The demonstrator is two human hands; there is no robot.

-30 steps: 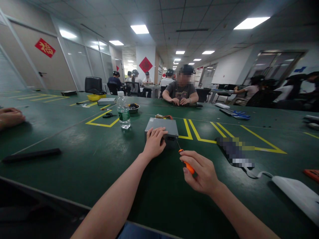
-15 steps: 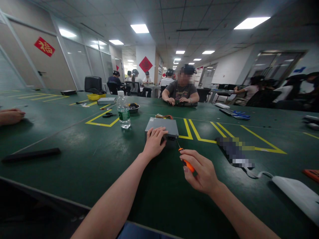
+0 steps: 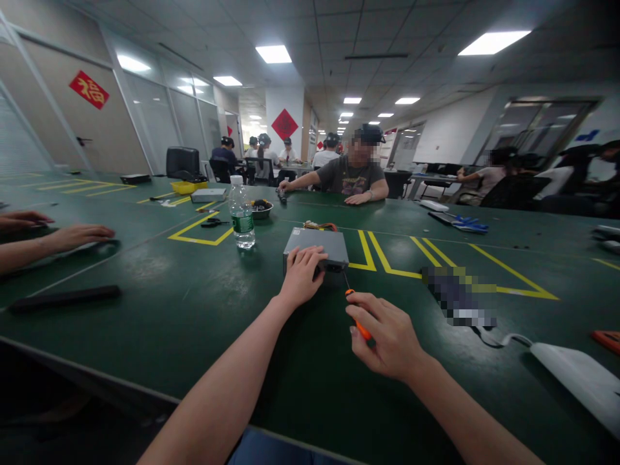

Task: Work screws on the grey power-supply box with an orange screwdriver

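- Left arm reached straight out toward 12 o'clock; left hand (image 3: 301, 274) lay palm-down on the near edge of the power supply box (image 3: 317, 243), fingers loosely spread over the top. It was resting there, not clamped.
- Right forearm came in from 5 o'clock; right hand (image 3: 387, 336) was curled shut around the orange-handled screwdriver (image 3: 357, 325), thumb on top.
- Screwdriver shaft pointed to 11 o'clock, tip at the box's near right corner. Could not tell if the tip touched it.
- Box sat flat on the green table (image 3: 145, 316), dead ahead, just left of the yellow tape lines (image 3: 382, 258); coloured wires (image 3: 320, 227) showed at its far side.
- Counts: 1 box, 1 screwdriver, 2 own hands.
- 1 water bottle (image 3: 241, 213) stood upright at 10 o'clock of the box, near it but apart.
- 1 dark bowl (image 3: 262, 208) sat just behind the bottle.
- 1 black bar (image 3: 65, 298) lay at 9 o'clock of the left hand, well apart.
- 2 co-worker's hands (image 3: 77, 236) rested on the table at far 9 o'clock.
- 1 white device (image 3: 576, 381) with a cable lay at 3 o'clock of the right hand.
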